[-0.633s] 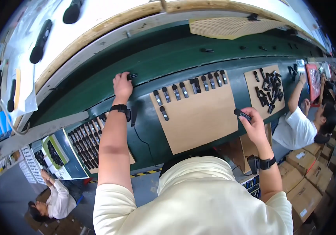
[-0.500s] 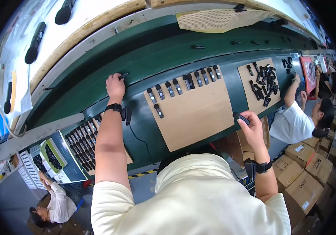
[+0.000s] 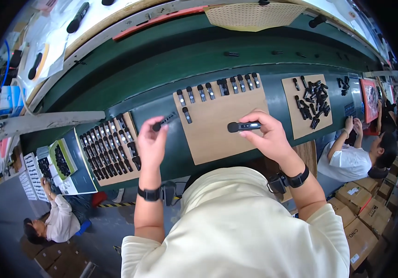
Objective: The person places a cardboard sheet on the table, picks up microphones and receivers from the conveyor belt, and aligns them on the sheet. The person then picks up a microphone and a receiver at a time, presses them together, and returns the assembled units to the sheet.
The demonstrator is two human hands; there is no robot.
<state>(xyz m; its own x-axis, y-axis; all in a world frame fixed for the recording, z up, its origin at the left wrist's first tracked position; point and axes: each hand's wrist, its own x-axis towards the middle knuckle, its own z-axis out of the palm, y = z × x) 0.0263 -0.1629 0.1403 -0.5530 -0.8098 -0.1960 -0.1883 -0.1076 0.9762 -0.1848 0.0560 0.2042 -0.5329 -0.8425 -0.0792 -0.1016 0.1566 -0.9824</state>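
My left hand (image 3: pixel 151 142) pinches a small black microphone (image 3: pixel 165 121) by its rounded head, its body slanting up to the right, just left of the middle cardboard sheet (image 3: pixel 217 139). Above the right part of that sheet, my right hand (image 3: pixel 271 135) grips a second microphone (image 3: pixel 247 126) by its body, the rounded head toward the left. A row of similar microphones (image 3: pixel 202 92) lies along the sheet's far edge, and a single one (image 3: pixel 187 115) lies below the row at the left.
On the left, a cardboard sheet (image 3: pixel 132 178) carries rows of microphones; on the right, another (image 3: pixel 303 129) bears a loose pile. Several microphones lie on the green belt (image 3: pixel 185 58) beyond. Co-workers sit at far left (image 3: pixel 62 215) and right (image 3: pixel 354 155). Cartons (image 3: pixel 354 238) stand at lower right.
My left hand has come back from the green belt toward me with its microphone. My right hand has moved left over the middle sheet, its microphone now lying level.
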